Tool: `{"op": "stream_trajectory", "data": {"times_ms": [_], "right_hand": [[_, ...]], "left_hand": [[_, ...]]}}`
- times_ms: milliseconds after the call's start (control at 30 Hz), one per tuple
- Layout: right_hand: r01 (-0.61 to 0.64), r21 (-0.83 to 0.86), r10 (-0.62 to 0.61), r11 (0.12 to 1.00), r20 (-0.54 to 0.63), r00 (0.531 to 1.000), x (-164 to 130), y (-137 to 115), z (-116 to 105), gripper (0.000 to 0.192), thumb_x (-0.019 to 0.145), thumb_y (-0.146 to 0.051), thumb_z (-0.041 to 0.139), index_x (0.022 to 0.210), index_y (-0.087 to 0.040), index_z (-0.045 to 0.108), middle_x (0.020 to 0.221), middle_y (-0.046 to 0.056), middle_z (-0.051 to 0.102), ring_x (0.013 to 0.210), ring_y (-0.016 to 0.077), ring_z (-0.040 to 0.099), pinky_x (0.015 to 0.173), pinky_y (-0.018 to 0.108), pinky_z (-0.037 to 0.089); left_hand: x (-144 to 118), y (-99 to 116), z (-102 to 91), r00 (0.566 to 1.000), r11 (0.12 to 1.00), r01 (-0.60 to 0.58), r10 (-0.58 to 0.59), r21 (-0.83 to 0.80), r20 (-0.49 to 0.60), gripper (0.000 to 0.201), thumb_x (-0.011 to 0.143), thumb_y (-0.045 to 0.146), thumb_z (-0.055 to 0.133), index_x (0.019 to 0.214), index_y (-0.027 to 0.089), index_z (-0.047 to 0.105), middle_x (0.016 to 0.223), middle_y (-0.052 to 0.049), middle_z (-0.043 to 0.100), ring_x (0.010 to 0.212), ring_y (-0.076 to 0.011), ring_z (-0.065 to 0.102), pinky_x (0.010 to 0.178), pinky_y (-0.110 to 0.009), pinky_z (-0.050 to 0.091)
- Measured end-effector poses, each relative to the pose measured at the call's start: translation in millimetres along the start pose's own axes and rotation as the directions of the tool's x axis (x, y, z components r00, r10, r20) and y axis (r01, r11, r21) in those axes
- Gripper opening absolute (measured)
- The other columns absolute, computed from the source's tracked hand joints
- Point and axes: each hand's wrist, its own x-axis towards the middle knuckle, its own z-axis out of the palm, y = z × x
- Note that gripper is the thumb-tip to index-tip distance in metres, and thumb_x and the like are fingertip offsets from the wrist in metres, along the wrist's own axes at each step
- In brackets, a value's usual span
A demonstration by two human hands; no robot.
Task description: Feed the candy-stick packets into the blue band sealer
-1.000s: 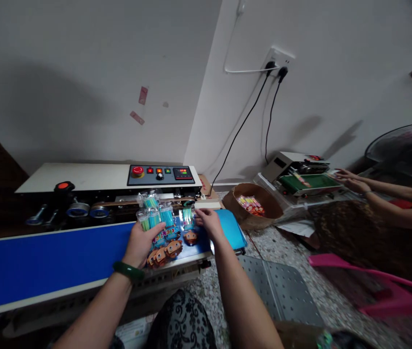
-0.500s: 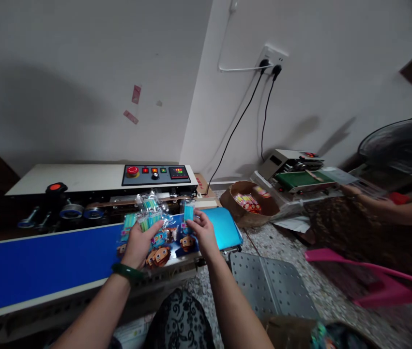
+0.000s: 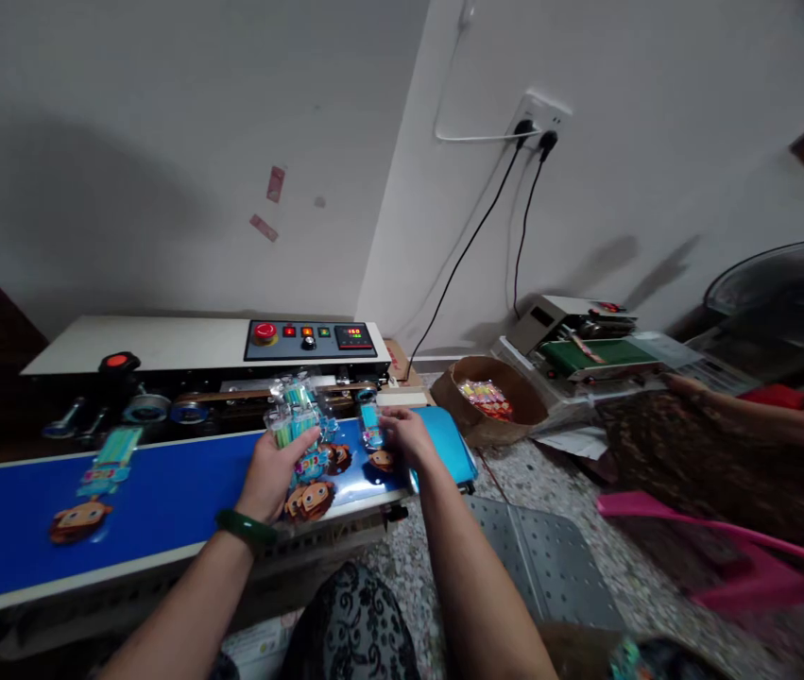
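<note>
My left hand (image 3: 274, 470) is closed round a bunch of clear plastic packets (image 3: 295, 430) with blue and green sticks and cartoon faces printed low on them. Just to its right, my right hand (image 3: 407, 436) pinches the edge of a single packet (image 3: 371, 425), whose top lies at the front of the band sealer (image 3: 161, 340). Under both hands runs the sealer's blue conveyor belt (image 3: 189, 486). Farther left on that belt lies another packet (image 3: 105, 472), flat and apart from my hands.
The sealer's control panel (image 3: 316, 340) has lit buttons and a red knob. A brown bag (image 3: 472, 430) of colourful packets stands on the floor. At right, another person's arm (image 3: 742, 408) reaches to a second sealer with a green belt (image 3: 604, 352). A pink stool (image 3: 699, 529) is nearby.
A packet has come into view on the left of the belt, away from the bunch. My right hand has moved slightly right with its single packet, which sits lower. The other person's arm shifted a little.
</note>
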Motion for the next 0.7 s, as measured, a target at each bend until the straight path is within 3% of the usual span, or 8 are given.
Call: {"op": "stream_trajectory", "data": {"times_ms": [67, 133, 200, 267, 367, 500, 700], "right_hand": [[0.053, 0.014, -0.053, 0.999, -0.004, 0.999, -9, -5, 7, 0.024, 0.056, -0.028, 0.069, 0.071, -0.014, 0.058, 0.060, 0.001, 0.058, 0.051, 0.0105, 0.053, 0.046, 0.020, 0.040], [0.089, 0.074, -0.099, 0.993, 0.144, 0.985, -24, -10, 12, 0.030, 0.062, -0.035, 0.067, 0.083, -0.015, 0.060, 0.075, 0.004, 0.062, 0.066, 0.0135, 0.058, 0.056, 0.023, 0.045], [0.080, 0.139, -0.127, 0.987, 0.372, 0.920, -41, -14, 18, 0.035, 0.065, -0.037, 0.065, 0.093, -0.018, 0.060, 0.089, 0.005, 0.063, 0.078, 0.0158, 0.058, 0.061, 0.025, 0.047], [0.069, 0.182, -0.151, 0.981, 0.490, 0.858, -53, -14, 22, 0.035, 0.062, -0.033, 0.069, 0.093, -0.019, 0.061, 0.092, 0.004, 0.063, 0.081, 0.0162, 0.058, 0.065, 0.025, 0.047], [0.084, 0.221, -0.173, 0.972, 0.428, 0.887, -58, -9, 26, 0.029, 0.058, -0.028, 0.073, 0.084, -0.019, 0.063, 0.081, 0.000, 0.064, 0.074, 0.0134, 0.058, 0.064, 0.022, 0.045], [0.053, 0.264, -0.141, 0.963, 0.326, 0.935, -56, -2, 23, 0.021, 0.063, -0.031, 0.069, 0.079, -0.019, 0.061, 0.071, -0.003, 0.060, 0.061, 0.0098, 0.054, 0.054, 0.019, 0.042], [0.031, 0.324, -0.158, 0.945, 0.373, 0.914, -65, 1, 20, 0.030, 0.059, -0.027, 0.071, 0.086, -0.018, 0.059, 0.075, -0.001, 0.063, 0.064, 0.0125, 0.057, 0.060, 0.022, 0.045]], "left_hand": [[-1, 0, 1.3, 1.000, 1.000, 0.026, -0.026, 0.004, 0.016, 0.038, 0.057, 0.029, 0.072, 0.089, 0.013, 0.061, 0.081, -0.006, 0.069, 0.069, -0.0210, 0.064, 0.066, -0.036, 0.052], [-3, -1, 2.9, 0.997, 0.997, 0.063, -0.064, 0.034, 0.046, 0.038, 0.057, 0.031, 0.072, 0.089, 0.011, 0.061, 0.079, -0.008, 0.069, 0.066, -0.0222, 0.065, 0.065, -0.037, 0.052], [-4, -2, 4.4, 0.994, 0.993, 0.077, -0.083, 0.090, 0.069, 0.040, 0.056, 0.031, 0.072, 0.090, 0.011, 0.062, 0.080, -0.009, 0.069, 0.067, -0.0232, 0.064, 0.065, -0.038, 0.052], [-5, -4, 4.9, 0.997, 0.987, 0.035, -0.046, 0.159, 0.066, 0.042, 0.054, 0.030, 0.073, 0.090, 0.011, 0.062, 0.083, -0.009, 0.069, 0.071, -0.0230, 0.064, 0.067, -0.036, 0.051], [-3, -10, 3.0, 0.996, 0.978, -0.016, -0.003, 0.210, 0.092, 0.041, 0.056, 0.030, 0.072, 0.092, 0.012, 0.062, 0.087, -0.009, 0.069, 0.076, -0.0229, 0.064, 0.071, -0.035, 0.050], [1, -17, -0.2, 0.990, 0.976, -0.005, -0.025, 0.216, 0.138, 0.040, 0.059, 0.034, 0.070, 0.092, 0.013, 0.063, 0.090, -0.010, 0.068, 0.078, -0.0242, 0.064, 0.074, -0.038, 0.049], [-1, -17, 3.7, 0.990, 0.983, 0.035, -0.059, 0.181, 0.131, 0.039, 0.056, 0.034, 0.071, 0.087, 0.012, 0.064, 0.084, -0.010, 0.069, 0.073, -0.0237, 0.064, 0.072, -0.039, 0.049]]}}
